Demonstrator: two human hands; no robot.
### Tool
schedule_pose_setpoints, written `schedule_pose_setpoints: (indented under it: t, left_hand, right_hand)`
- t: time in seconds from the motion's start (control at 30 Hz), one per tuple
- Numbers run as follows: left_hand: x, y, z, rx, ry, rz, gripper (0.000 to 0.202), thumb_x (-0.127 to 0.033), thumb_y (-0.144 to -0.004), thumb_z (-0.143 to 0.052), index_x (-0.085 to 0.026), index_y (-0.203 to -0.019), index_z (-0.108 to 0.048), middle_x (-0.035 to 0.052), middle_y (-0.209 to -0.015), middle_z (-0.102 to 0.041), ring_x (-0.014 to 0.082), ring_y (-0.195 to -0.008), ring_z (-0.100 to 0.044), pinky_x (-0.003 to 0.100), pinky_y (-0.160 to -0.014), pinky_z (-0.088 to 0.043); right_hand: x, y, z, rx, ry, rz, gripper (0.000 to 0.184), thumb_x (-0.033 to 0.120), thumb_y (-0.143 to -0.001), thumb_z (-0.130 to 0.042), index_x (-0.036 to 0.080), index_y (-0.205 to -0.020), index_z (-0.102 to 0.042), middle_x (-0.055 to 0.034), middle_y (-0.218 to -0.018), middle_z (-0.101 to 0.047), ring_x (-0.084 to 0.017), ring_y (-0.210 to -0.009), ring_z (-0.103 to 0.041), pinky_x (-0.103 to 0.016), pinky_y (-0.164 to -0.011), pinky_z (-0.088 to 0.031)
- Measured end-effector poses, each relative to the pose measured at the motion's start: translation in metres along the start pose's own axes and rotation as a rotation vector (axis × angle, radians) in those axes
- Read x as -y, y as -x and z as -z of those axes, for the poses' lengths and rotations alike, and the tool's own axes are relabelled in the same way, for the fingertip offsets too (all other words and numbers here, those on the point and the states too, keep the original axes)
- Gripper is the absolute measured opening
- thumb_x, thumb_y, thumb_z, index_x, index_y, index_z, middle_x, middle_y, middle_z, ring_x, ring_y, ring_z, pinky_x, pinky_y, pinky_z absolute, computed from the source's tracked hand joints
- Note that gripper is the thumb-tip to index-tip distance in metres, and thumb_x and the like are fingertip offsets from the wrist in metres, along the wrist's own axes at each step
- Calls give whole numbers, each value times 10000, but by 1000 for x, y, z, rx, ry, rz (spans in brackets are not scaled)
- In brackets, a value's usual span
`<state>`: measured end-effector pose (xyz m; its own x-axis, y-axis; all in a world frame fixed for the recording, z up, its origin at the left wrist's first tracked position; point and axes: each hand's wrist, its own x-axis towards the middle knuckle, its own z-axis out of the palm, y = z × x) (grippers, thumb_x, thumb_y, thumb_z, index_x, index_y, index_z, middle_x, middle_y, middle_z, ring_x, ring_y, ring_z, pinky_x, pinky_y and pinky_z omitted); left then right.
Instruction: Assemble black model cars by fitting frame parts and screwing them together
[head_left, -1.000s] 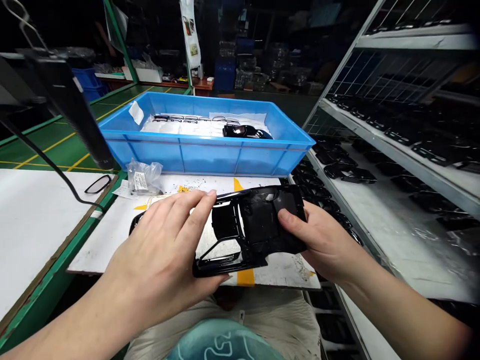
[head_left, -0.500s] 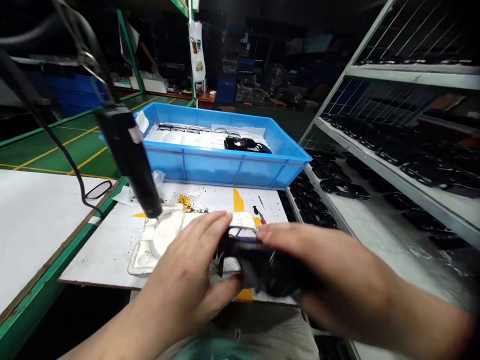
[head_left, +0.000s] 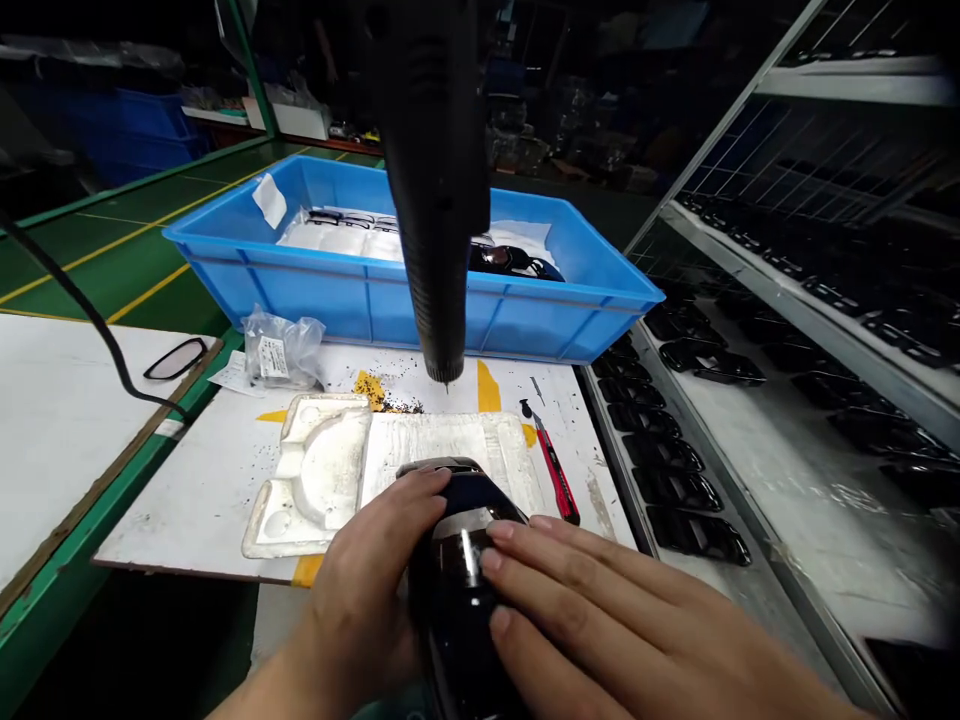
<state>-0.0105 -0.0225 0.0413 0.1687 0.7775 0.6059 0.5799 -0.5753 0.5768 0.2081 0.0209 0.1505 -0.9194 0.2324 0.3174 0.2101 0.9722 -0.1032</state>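
Note:
A glossy black plastic housing (head_left: 457,600) with a curved, shiny top sits low in the middle of the head view, tilted toward me. My left hand (head_left: 367,580) is wrapped round its left side, with the fingers over the far edge. My right hand (head_left: 592,610) lies across its right side, fingers pressed together on the glossy surface; that thumb is hidden. Just beyond the housing is a white foam block (head_left: 322,480) with moulded hollows. A black electric screwdriver (head_left: 442,250) hangs point down above the foam, touched by neither hand.
A blue bin (head_left: 337,285) holding black-framed parts stands at the back. On the board (head_left: 187,500) are a red utility knife (head_left: 559,475), a clear plastic bag (head_left: 281,345) and black crumbs. At right, a rack (head_left: 750,250) carries rows of black housings. A lens-shaped frame (head_left: 176,358) lies left.
The housing has been turned, its glossy top now showing, and both hands have shifted on it. In view, the hanging screwdriver has moved right and stands more upright. The knife is now uncovered.

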Motion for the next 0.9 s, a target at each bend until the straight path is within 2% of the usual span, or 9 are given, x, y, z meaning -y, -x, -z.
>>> schedule_pose_setpoints:
  t: [0.1, 0.17, 0.27, 0.33, 0.43, 0.57, 0.73, 0.83, 0.9]
  left_hand:
    - [6, 14, 0, 40, 30, -10, 516, -137, -859, -513, -198, -1362, -412, 167, -1398, -536, 243, -1332, -513, 450, -1064, -520]
    - [8, 23, 0, 68, 54, -21, 553, -129, -880, -507, -215, -1410, -375, 159, -1445, -490, 261, -1371, -466, 487, -1073, -507]
    - [10, 32, 0, 80, 112, -28, 600, -105, -890, -526, -228, -1445, -334, 155, -1463, -471, 290, -1386, -440, 540, -1078, -489]
    - [10, 36, -2, 84, 153, -22, 575, -114, -908, -524, -243, -1435, -332, 150, -1460, -477, 301, -1383, -441, 567, -1072, -483]
    - [12, 41, -6, 87, 214, -8, 490, -189, -945, -531, -257, -1399, -359, 139, -1452, -499, 304, -1368, -462, 580, -1069, -479]
    - [15, 49, -15, 35, 253, -35, 484, -198, -936, -563, -246, -1388, -397, 124, -1461, -505, 285, -1344, -497, 540, -1079, -485]
    - [11, 53, -15, 117, 73, 128, 733, -96, -837, -645, -196, -1475, -296, 159, -1572, -320, 277, -1450, -346, 532, -1184, -351]
    - [5, 51, -6, 263, 21, 208, 734, -52, -859, -565, -160, -1508, -239, 163, -1607, -231, 250, -1502, -230, 477, -1220, -290]
    - [2, 47, -2, 273, 75, 278, 705, -82, -882, -540, -153, -1511, -229, 155, -1622, -189, 233, -1511, -201, 431, -1225, -285]
  right_hand:
    - [-11, 19, 2, -18, -252, -113, 272, 264, -949, -599, 253, -1219, -627, -48, -1213, -678, -254, -1133, -647, -384, -1038, -513]
    - [-20, 33, -1, -64, -386, -370, 439, 419, -900, -681, 302, -1307, -565, -59, -1269, -653, -291, -1169, -624, -416, -1018, -542]
    - [-31, 43, -17, -34, -617, -897, 414, 493, -901, -664, 343, -1275, -569, -61, -1396, -553, -325, -1277, -531, -502, -1025, -517]
    - [-35, 39, -35, 67, -816, -1031, 368, 538, -900, -649, 340, -1205, -593, -43, -1468, -473, -322, -1355, -438, -561, -1097, -412]
    - [-34, 28, -57, 184, -1038, -1022, 328, 561, -901, -642, 293, -1091, -637, -31, -1556, -333, -303, -1442, -284, -563, -1184, -219]
    - [-24, 22, -65, 208, -1255, -982, 299, 504, -935, -629, 224, -831, -642, -7, -1594, -255, -266, -1480, -181, -469, -1185, -228]
    - [-22, 26, -72, 24, -1258, -969, 253, 429, -928, -668, 225, -785, -628, 34, -1605, -230, -248, -1495, -122, -464, -1193, -186]
    - [-37, 30, -88, -131, -1137, -851, 196, 376, -930, -677, 234, -802, -634, 62, -1608, -217, -222, -1503, -69, -438, -1214, -102]
    - [-49, 31, -103, -222, -1089, -781, 184, 355, -933, -677, 234, -805, -625, 60, -1607, -219, -200, -1504, -45, -416, -1219, -74]
